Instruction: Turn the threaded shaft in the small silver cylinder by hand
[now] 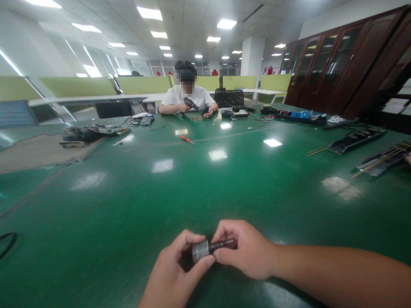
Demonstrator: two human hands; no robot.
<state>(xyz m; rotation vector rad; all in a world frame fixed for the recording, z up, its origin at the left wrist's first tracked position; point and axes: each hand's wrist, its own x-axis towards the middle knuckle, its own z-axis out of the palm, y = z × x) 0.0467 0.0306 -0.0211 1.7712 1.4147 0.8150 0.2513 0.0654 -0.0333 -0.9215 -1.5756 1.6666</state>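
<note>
Close to the near edge of the table, my left hand (181, 265) grips a short silver metal cylinder (201, 250) between thumb and fingers. A dark ribbed shaft (221, 245), spring-like or threaded, sticks out of the cylinder toward the right. The thumb and fingers of my right hand (247, 248) are closed around this shaft. Both hands hold the part just above or against the green tabletop; which of the two I cannot tell. The palm side of my right hand and the shaft's far end are partly hidden.
Across the green table (180, 196) sits a person (188, 96) holding a power drill (192, 103). A red screwdriver (185, 138) lies mid-table. Dismantled equipment (93, 133) is at left; dark trays with thin rods (356, 139) lie at right. A black cable loop (11, 244) is near left.
</note>
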